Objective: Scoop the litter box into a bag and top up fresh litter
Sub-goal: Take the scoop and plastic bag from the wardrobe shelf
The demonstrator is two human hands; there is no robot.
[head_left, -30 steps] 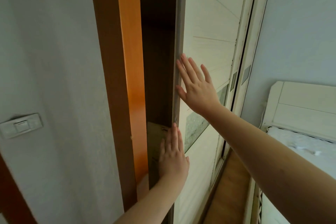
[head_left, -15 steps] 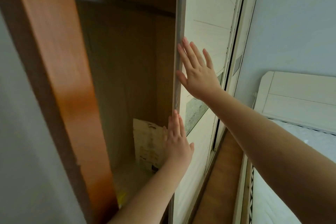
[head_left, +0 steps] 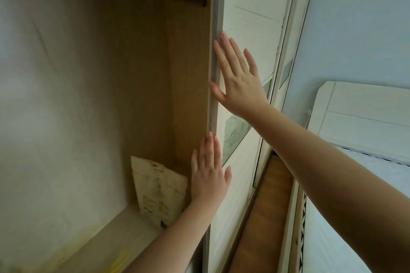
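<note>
While both my palms lie flat against the sliding wardrobe door [head_left: 248,29], I have nothing in my grasp: my right hand [head_left: 238,75] is spread wide with straight fingers along the door's grey edge strip [head_left: 214,55], and my left hand [head_left: 208,175] is below it, fingers straight and together, pressed to the same edge. The litter box itself is nowhere in my view, and neither is a scoop. What I take to be the fresh litter is a pale paper sack [head_left: 160,193] standing on the wardrobe shelf [head_left: 106,235], just to the left of my left hand and a little lower, its long axis upright and leaning slightly back toward the rear panel. My left hand is by far the nearer; my right is well above it and across the door edge. Something yellow [head_left: 121,260], too blurred to name, lies on the shelf near my left forearm. I judge the reach goes leftward and down, into the opening.
</note>
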